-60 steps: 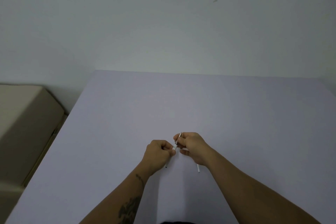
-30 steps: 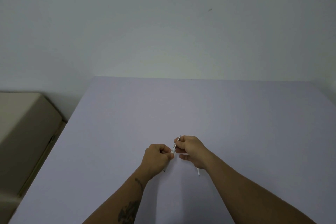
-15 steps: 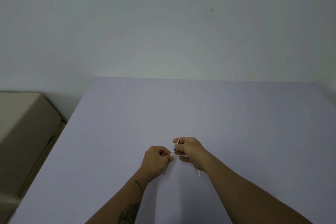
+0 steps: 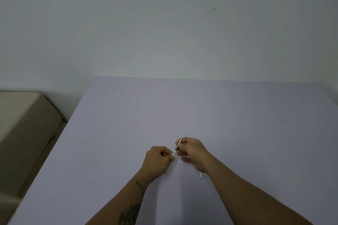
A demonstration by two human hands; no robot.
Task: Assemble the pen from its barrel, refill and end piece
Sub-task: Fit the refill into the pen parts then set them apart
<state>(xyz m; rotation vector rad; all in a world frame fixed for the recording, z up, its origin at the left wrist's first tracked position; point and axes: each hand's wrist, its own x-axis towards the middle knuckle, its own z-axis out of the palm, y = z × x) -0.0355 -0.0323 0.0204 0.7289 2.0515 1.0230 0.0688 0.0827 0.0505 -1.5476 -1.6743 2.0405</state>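
Both my hands meet low in the middle of a pale lilac table [image 4: 201, 107], with my bare forearms reaching in from about 6 o'clock. My left hand [image 4: 158, 159] is curled into a loose fist around the barrel [image 4: 173, 153], whose whitish end shows at my fingertips; a small dark tip pokes out below the fist, toward 7 o'clock. My right hand [image 4: 192, 151] sits just beside the left, at its 2 o'clock, thumb and forefinger pinched on a thin grey refill [image 4: 178, 144]. The refill slants from 1 o'clock down into the barrel's open end, so the two parts touch between my hands. A white stick [image 4: 200, 175] juts from under my right palm toward 6 o'clock; it may be the end piece, but it is too small to tell. My left forearm carries a dark tattoo [image 4: 130, 213]. A beige cushion [image 4: 23, 126] lies off the table at 9 o'clock. A plain grey wall [image 4: 164, 23] fills the upper half of the view.
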